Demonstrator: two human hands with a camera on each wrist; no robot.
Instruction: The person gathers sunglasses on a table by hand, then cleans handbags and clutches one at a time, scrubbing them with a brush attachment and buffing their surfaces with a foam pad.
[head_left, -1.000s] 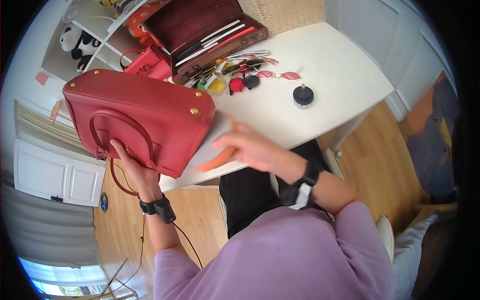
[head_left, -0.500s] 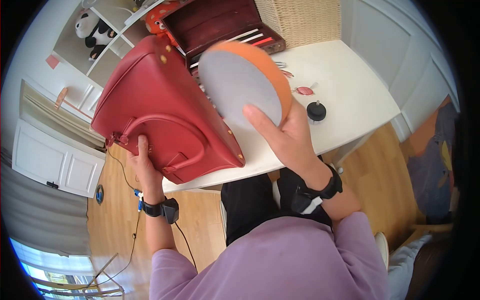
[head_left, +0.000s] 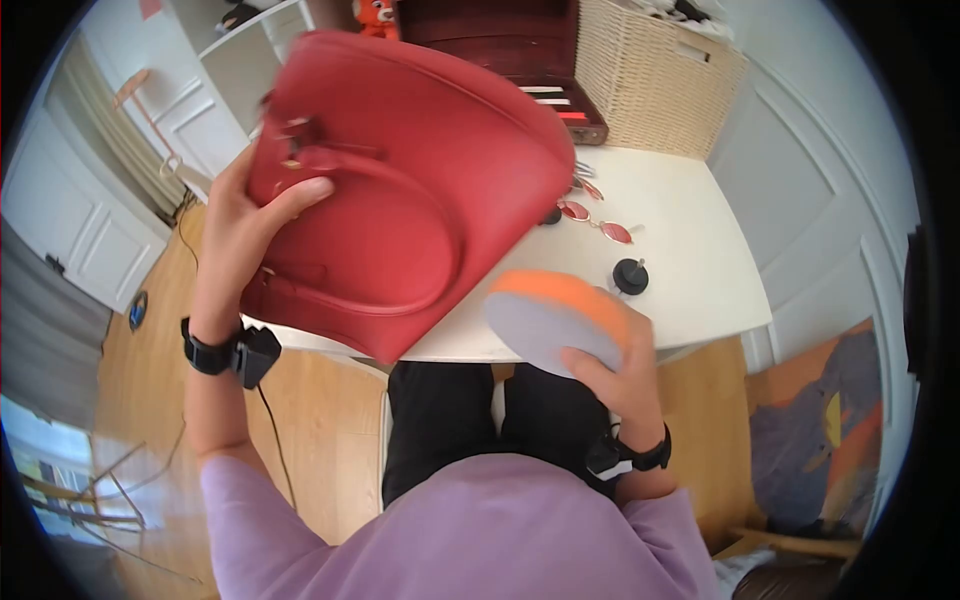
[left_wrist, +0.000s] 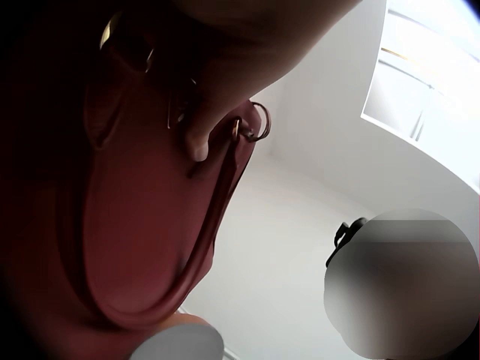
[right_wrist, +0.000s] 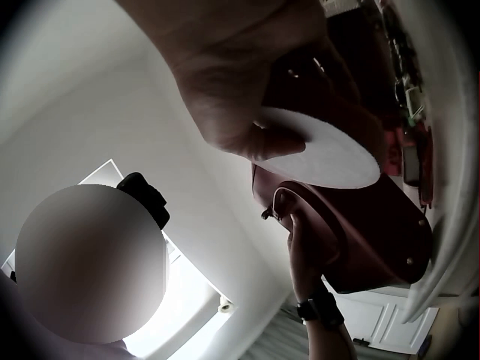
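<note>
A red leather handbag (head_left: 480, 150) is held tilted above the near left part of the white table. My left hand (head_left: 238, 228) grips it, thumb on the face with the looped handles and the other fingers hidden behind. To the right, my right hand (head_left: 622, 372) holds an oval pad (head_left: 548, 325), grey on its flat face and orange along the back edge. The thumb presses on the grey face. Between pad and bag there is a gap in the head view. The right wrist view shows the pad's pale face (right_wrist: 337, 157) with the bag beyond.
On the white table (head_left: 700, 240) lie red-tinted glasses (head_left: 615, 232) and a small black-topped container (head_left: 630, 276). Behind the bag stands an open dark red case (head_left: 590, 130) with strips inside. A wicker basket (head_left: 650, 80) stands at the back right.
My right hand has lowered the pad toward the table's near edge, after raising it beside the bag. My left hand has raised and turned the bag, its handle side now facing me more.
</note>
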